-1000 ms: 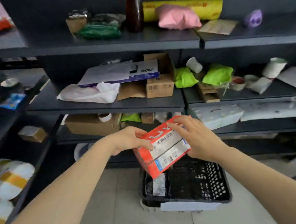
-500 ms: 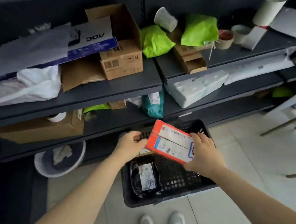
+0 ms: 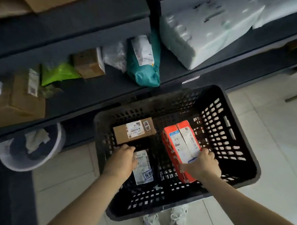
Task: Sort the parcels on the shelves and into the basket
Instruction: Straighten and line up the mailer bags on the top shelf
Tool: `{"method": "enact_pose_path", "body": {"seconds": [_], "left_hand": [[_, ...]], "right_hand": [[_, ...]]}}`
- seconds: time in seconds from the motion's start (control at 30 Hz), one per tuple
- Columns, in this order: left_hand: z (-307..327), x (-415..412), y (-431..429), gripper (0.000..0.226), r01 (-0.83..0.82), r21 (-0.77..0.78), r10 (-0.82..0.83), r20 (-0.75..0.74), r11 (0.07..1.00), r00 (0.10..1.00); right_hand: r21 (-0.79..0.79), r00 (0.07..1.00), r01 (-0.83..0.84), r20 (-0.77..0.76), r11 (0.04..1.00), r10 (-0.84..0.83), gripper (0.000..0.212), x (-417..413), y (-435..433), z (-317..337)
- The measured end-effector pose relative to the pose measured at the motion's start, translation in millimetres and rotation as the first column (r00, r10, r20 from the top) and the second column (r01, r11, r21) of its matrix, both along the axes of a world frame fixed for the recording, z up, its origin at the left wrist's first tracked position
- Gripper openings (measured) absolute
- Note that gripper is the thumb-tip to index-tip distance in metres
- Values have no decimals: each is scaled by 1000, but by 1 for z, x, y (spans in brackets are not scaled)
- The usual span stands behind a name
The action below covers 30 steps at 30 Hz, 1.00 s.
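Red box (image 3: 182,151) had come down from mid-air into the basket (image 3: 238,139) and lay flat on its right side; placement judged nearly done. Right hand (image 3: 202,163) kept its fingers curled over the near end. Left hand (image 3: 122,162) rested on the glossy black bag (image 3: 144,166); grip not discernible. Rigid labelled brown carton (image 3: 134,130) lay beyond. Basket walls were perforated plastic.

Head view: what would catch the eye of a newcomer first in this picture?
The bright red parcel stands out, held at its near end by the right hand inside the black basket. Beside it, the left hand touches a black bag parcel near a brown box. A teal bag lies on the shelf behind.
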<state>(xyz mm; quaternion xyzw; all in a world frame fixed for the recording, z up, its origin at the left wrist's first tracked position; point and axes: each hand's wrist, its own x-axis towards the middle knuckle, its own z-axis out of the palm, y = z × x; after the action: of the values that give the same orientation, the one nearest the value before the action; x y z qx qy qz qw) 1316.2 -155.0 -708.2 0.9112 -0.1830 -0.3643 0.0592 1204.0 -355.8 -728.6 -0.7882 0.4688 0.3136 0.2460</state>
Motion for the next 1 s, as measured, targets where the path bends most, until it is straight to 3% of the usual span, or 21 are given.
{"method": "enact_pose_path", "body": {"seconds": [0.1,0.23,0.33,0.5,0.6,0.83,1.0], "left_hand": [[-44,-10,2,54,36,72,-32,-57,997,998],[-87,-13,9,60,-59,91,67,-91,994,994],[-109,-14,16,61,21,117,-9,-99,993,995],[-131,-15,13,63,126,188,-104,-126,974,987],[-137,-15,11,64,156,228,-132,-117,961,984],[-129,-14,17,59,268,267,-268,-36,926,963],[-82,-5,18,59,319,244,-342,57,916,938]], "right_hand": [[35,998,2,-62,999,0,94,7,11,-44],[45,998,12,-64,999,-9,94,20,26,-93],[141,995,-17,-92,990,30,98,24,33,-124],[273,987,-114,-82,955,142,59,24,26,-156],[241,972,-208,-55,948,227,38,23,16,-163],[317,958,-270,-4,909,286,44,18,0,-154],[289,918,-390,48,874,394,40,17,-3,-102]]}}
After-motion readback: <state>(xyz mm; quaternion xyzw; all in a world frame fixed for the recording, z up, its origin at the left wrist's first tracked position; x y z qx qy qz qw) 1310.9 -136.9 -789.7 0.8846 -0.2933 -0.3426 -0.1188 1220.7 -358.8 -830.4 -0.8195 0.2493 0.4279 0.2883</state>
